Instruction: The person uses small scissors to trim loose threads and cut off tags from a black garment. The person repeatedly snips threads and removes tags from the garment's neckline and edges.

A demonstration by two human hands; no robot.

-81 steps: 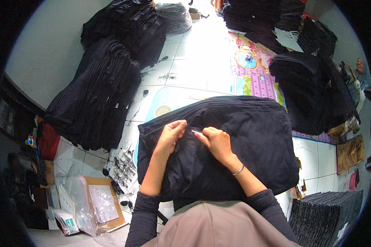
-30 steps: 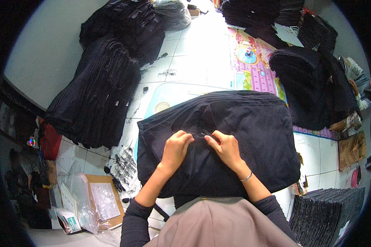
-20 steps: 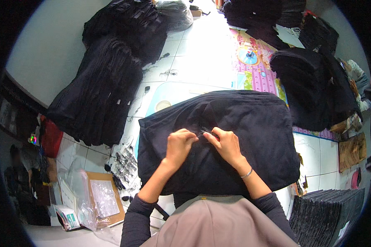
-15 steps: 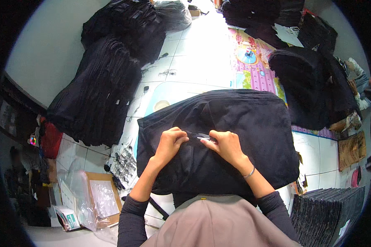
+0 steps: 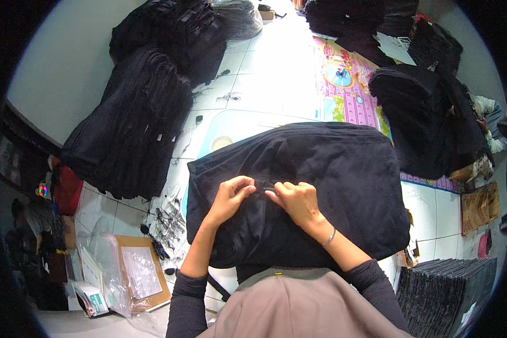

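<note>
A stack of black cloth pieces lies spread in front of me. My left hand pinches a bit of the black cloth between thumb and fingertips, near the middle of the stack. Just right of it, my right hand is closed with its thumb toward the left fingertips. A small slim pale tool shows only as a tip at the right thumb; the rest is hidden in the fingers. The two hands are close but apart.
Tall piles of black cloth stand at left and right. A stack of dark folded pieces sits at lower right. Plastic-wrapped cardboard lies lower left. Thread scraps litter the tiles beside a colourful mat.
My right hand has shifted slightly left and turned knuckles-up, hiding most of the pale tool that showed before. My left hand stays almost in place, still pinching.
</note>
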